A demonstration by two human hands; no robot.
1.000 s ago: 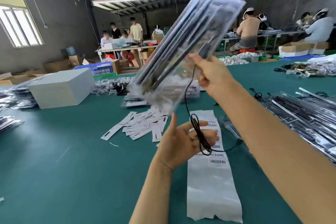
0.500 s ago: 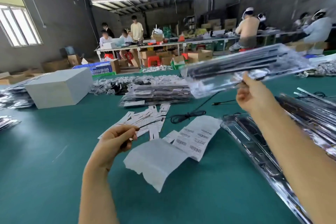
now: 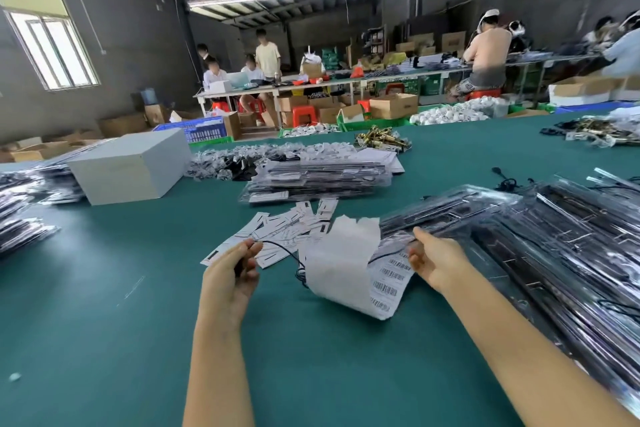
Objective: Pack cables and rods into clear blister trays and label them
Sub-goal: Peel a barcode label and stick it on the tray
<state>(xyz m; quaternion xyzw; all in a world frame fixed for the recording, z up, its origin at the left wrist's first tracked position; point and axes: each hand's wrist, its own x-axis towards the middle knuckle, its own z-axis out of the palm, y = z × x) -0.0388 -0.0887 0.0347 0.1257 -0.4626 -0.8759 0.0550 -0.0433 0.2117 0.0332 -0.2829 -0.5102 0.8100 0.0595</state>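
My left hand (image 3: 232, 270) pinches the end of a thin black cable (image 3: 284, 250) that trails right and loops down behind a curled white barcode label sheet (image 3: 349, 270) on the green table (image 3: 104, 305). My right hand (image 3: 434, 258) holds the near edge of a clear blister tray (image 3: 446, 211) with black rods in it, low over the table beside the label sheet. Whether the tray rests on the table I cannot tell. Loose white label strips (image 3: 287, 229) lie scattered just behind the sheet.
A big pile of packed blister trays (image 3: 571, 253) fills the right side. Another stack (image 3: 318, 180) sits at mid table, a white box (image 3: 131, 166) at the left, more trays (image 3: 20, 229) at the far left edge. People work at benches behind.
My right hand has brought the blister tray down from chest height to the table by the label sheet. My left hand has shifted right and now pinches the cable.
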